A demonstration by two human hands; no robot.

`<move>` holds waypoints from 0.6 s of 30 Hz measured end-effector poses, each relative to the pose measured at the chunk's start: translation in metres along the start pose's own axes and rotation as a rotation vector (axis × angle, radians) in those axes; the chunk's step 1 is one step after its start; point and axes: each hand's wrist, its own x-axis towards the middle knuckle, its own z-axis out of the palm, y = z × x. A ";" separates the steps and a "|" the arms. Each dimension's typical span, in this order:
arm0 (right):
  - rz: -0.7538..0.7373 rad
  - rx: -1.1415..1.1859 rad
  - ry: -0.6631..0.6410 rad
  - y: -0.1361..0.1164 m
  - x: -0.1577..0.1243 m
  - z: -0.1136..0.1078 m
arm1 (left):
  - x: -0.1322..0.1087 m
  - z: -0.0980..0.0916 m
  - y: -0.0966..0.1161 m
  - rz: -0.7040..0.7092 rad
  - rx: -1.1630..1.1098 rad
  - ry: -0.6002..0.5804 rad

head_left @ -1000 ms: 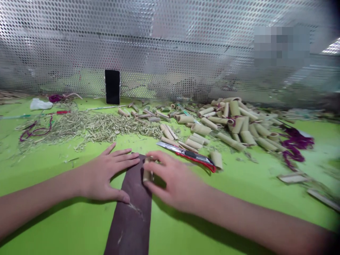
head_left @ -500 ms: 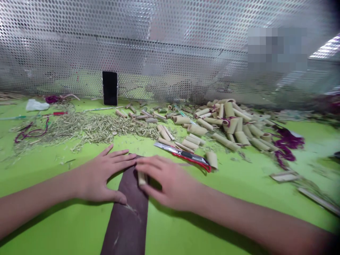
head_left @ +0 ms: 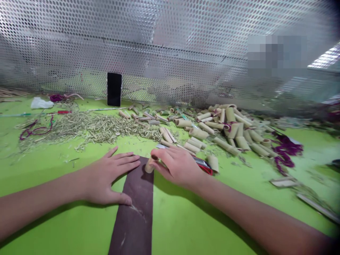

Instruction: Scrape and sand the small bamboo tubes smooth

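My left hand (head_left: 107, 176) lies flat, fingers spread, on the left edge of a dark brown strip (head_left: 135, 209) that runs toward me on the green table (head_left: 186, 219). At the strip's far right corner my right hand (head_left: 176, 164) is closed on a short tan bamboo tube (head_left: 149, 166), its end showing by my thumb. Under that hand lies a red utility knife (head_left: 203, 165), mostly hidden.
A heap of tan bamboo tubes (head_left: 231, 127) lies at the right, with purple cord (head_left: 288, 150) beyond it. Straw-like shavings (head_left: 79, 127) spread across the left. A black phone (head_left: 114, 89) leans on the perforated metal screen (head_left: 170, 53) at the back.
My right hand has moved away from me along the strip with the tube, from the strip's middle to its far corner, and now covers the knife. The left hand stays put.
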 end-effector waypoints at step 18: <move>0.224 0.271 -0.389 -0.040 0.007 -0.010 | 0.000 -0.009 0.013 -0.077 -0.046 -0.058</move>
